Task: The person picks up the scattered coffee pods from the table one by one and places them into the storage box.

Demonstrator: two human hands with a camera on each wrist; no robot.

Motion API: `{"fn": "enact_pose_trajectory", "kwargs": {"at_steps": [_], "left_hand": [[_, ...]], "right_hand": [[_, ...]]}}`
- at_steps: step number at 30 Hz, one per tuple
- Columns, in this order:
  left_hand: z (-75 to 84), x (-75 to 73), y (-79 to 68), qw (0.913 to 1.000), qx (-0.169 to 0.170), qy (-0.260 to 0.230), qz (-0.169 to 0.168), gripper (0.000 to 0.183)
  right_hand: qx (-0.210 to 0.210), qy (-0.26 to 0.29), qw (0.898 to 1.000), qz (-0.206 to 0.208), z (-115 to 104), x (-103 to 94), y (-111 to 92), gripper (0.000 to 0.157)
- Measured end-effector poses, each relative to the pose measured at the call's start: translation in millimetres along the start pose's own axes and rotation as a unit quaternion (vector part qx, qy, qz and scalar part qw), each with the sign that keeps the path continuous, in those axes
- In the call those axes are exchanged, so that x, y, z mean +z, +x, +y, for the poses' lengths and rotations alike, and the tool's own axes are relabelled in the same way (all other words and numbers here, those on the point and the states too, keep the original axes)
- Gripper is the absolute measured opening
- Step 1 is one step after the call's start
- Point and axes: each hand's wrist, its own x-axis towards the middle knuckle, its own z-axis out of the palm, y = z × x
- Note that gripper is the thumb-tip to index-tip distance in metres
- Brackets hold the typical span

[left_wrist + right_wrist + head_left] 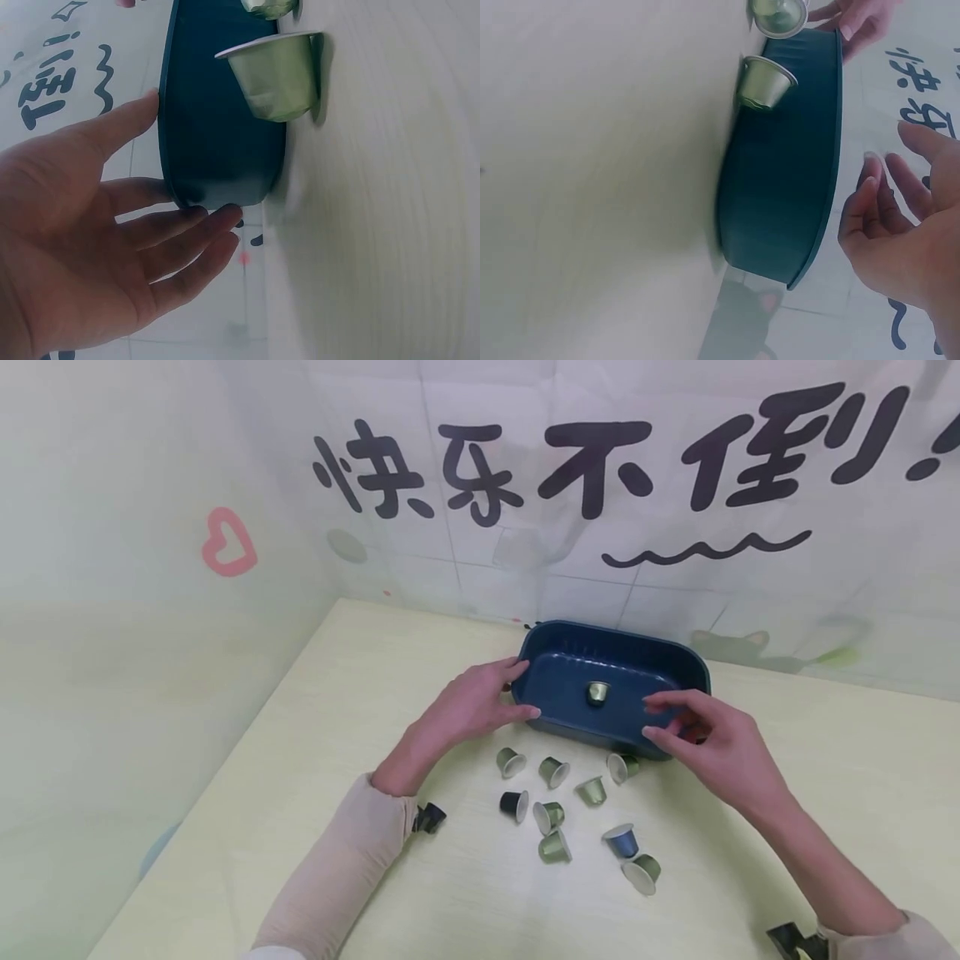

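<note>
A dark blue plastic bin [615, 735] lies lengthwise by the back wall, with one pale green coffee capsule [597, 693] on its floor. My left hand [480, 700] touches the bin's left end, thumb at the front rim, fingers lightly bent along the outer side. Above the bin's right end hovers my right hand [712, 739]; thumb and forefinger are apart with nothing between them. In front of the bin are several green coffee capsules [554, 772], a black capsule [514, 806] and a blue capsule [621, 841]. Nearest in the left wrist view is a green capsule [276, 79].
The pale wooden table [315, 710] spreads around the bin. Behind it hangs a white wall cloth [480, 585] with large dark characters, and another cloth side with a pink heart [229, 542] stands at the left. Black wrist mounts [429, 818] sit at the sleeves.
</note>
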Motion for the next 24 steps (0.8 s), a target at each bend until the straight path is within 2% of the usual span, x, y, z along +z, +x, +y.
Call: {"fn": "enact_pose_trajectory", "kwargs": {"at_steps": [6, 24], "left_hand": [[-0.7, 1.3, 0.0, 1.0000, -0.001, 0.005, -0.004, 0.080], [0.2, 0.3, 0.1, 0.9998, -0.012, -0.007, -0.010, 0.080]], "right_hand": [[-0.011, 0.024, 0.999, 0.020, 3.0, 4.6, -7.2, 0.028], [0.009, 0.020, 1.000, 0.004, -0.7, 7.2, -24.1, 0.028]]}}
